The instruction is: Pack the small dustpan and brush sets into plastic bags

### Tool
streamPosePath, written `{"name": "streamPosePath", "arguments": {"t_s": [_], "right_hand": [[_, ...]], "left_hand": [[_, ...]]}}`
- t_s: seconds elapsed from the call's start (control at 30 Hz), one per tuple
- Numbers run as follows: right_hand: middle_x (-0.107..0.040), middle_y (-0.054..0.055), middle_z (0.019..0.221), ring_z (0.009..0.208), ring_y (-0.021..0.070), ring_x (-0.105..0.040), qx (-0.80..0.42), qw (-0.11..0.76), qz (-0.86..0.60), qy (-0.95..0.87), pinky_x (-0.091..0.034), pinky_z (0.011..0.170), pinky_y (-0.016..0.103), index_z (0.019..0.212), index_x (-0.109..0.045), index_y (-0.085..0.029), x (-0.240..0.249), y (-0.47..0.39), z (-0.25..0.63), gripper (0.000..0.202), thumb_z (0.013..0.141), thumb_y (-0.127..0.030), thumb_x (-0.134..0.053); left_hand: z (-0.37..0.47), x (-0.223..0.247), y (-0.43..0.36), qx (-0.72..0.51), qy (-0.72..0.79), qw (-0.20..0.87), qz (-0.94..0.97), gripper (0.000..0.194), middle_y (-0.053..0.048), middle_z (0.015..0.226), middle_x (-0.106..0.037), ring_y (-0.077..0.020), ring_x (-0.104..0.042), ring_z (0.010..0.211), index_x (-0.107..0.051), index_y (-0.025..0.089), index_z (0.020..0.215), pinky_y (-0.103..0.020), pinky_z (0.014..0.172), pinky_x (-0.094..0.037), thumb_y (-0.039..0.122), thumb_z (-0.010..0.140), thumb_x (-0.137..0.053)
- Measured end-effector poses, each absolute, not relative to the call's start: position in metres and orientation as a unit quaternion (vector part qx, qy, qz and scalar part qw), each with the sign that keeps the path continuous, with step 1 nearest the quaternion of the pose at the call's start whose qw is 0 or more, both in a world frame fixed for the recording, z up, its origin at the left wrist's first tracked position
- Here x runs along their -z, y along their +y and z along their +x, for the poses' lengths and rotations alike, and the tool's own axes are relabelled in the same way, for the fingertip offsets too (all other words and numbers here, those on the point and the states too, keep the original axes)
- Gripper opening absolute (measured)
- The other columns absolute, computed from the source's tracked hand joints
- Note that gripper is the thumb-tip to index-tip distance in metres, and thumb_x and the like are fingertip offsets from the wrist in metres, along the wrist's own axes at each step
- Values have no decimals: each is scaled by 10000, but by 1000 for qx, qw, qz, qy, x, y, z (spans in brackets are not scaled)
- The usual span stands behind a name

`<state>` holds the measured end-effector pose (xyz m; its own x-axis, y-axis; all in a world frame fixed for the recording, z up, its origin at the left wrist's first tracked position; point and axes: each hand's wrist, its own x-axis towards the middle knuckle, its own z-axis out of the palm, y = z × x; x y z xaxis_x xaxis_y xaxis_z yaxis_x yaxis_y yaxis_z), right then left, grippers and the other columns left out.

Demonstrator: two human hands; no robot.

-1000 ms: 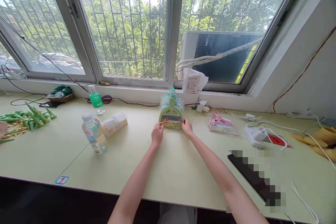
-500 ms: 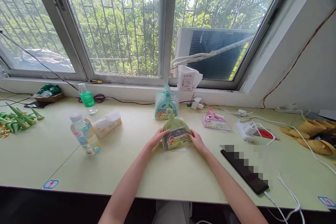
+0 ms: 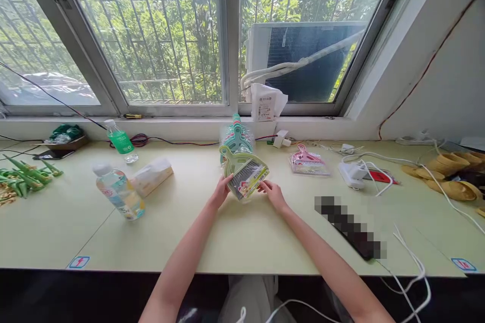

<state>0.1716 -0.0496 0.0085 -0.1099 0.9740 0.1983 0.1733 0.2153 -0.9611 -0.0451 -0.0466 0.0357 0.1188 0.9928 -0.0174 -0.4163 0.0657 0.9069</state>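
A green dustpan-and-brush set (image 3: 245,176) in clear wrapping is tilted, its handle pointing up and left, above the pale table. My left hand (image 3: 222,191) grips its left edge, thumb on the front. At its lower right corner is my right hand (image 3: 273,194), fingers curled at the wrapping's edge; whether they pinch it is hard to make out. Right behind stands a stack of teal dustpan sets (image 3: 237,133), partly hidden by the green one. A pink set (image 3: 308,162) lies flat to the right.
Left of the hands are a large bottle (image 3: 120,193), a tissue pack (image 3: 152,176) and a green-labelled bottle (image 3: 122,142). On the right lie a dark phone (image 3: 354,237), a white power strip (image 3: 354,174), cables and tan cup-like pieces (image 3: 450,164). A window is behind the table.
The green set has turned from upright to tilted left, and my right hand has slid to its lower corner. The camera view has shifted slightly.
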Motion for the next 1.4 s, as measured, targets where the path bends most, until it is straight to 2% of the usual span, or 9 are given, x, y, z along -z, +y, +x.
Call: {"name": "streamPosePath", "arguments": {"t_s": [0.37, 0.57, 0.67, 0.83, 0.97, 1.1, 1.23, 1.3, 1.4], "right_hand": [[-713, 40, 953, 868, 204, -686, -590, 559, -398, -425, -547, 821, 363, 1065, -508, -237, -7, -46, 176, 556, 616, -406, -789], [-728, 38, 884, 810, 223, -705, -595, 540, -406, -435, -582, 761, 386, 1074, -514, -227, -16, -47, 178, 582, 596, -395, -801], [-735, 44, 868, 793, 225, -709, -608, 519, -388, -459, -586, 751, 392, 1082, -540, -210, -21, -48, 181, 563, 611, -383, -795], [-733, 52, 917, 810, 222, -705, -593, 554, -391, -434, -589, 751, 381, 1045, -576, -201, -26, -46, 196, 496, 620, -334, -794], [-727, 42, 926, 825, 207, -702, -596, 597, -380, -381, -580, 796, 364, 987, -582, -206, -25, -42, 206, 442, 614, -307, -798], [-725, 38, 903, 823, 208, -702, -602, 602, -369, -373, -577, 791, 359, 968, -573, -209, -21, -39, 205, 442, 607, -315, -805], [-728, 46, 930, 847, 218, -702, -621, 578, -346, -400, -573, 796, 374, 1038, -568, -214, -19, -42, 197, 501, 613, -332, -805], [-729, 53, 948, 856, 217, -702, -629, 556, -343, -423, -572, 800, 372, 1066, -570, -213, -19, -42, 194, 510, 628, -345, -796], [-729, 67, 918, 804, 217, -707, -610, 521, -393, -449, -579, 756, 367, 974, -602, -191, -21, -38, 198, 394, 676, -399, -753]], "left_hand": [[-55, -29, -39, -434, 357, 654, 506, 557, -93, 1203, -642, -270, -597, 1081, -576, 222, 1239, -405, 860, -487, 576, 809, -554], [-57, -23, -24, -538, 453, 558, 441, 638, -150, 1034, -692, -264, -650, 932, -653, 128, 1044, -396, 777, -521, 669, 709, -603], [-75, -31, -19, -607, 461, 509, 400, 525, -162, 1015, -696, -236, -680, 857, -635, 117, 1034, -393, 772, -531, 584, 821, -521], [-135, -44, -22, -716, 620, 232, 220, 463, -213, 1149, -634, -230, -675, 951, -481, 99, 1224, -415, 836, -516, 291, 963, -150], [-162, -50, -36, -692, 701, 64, 164, 544, -244, 1462, -310, -314, -322, 1369, -248, 140, 1392, -519, 1070, -296, 282, 896, -421], [-136, -58, -45, -600, 724, -134, 313, 556, -184, 1528, -204, -329, -138, 1429, -369, 174, 1350, -566, 1122, -115, 291, 837, -548], [-68, -53, -47, -589, 525, 236, 568, 471, -128, 1278, -566, -274, -488, 1230, -474, 220, 1292, -484, 1043, -345, 487, 924, -354], [-36, -44, -49, -534, 454, 449, 554, 567, -122, 1228, -607, -285, -565, 1130, -442, 229, 1333, -470, 951, -437, 574, 885, -392], [-11, -29, -52, -503, 439, 558, 492, 680, -87, 1268, -592, -273, -595, 1077, -374, 274, 1385, -409, 870, -492, 549, 799, -581]]}}
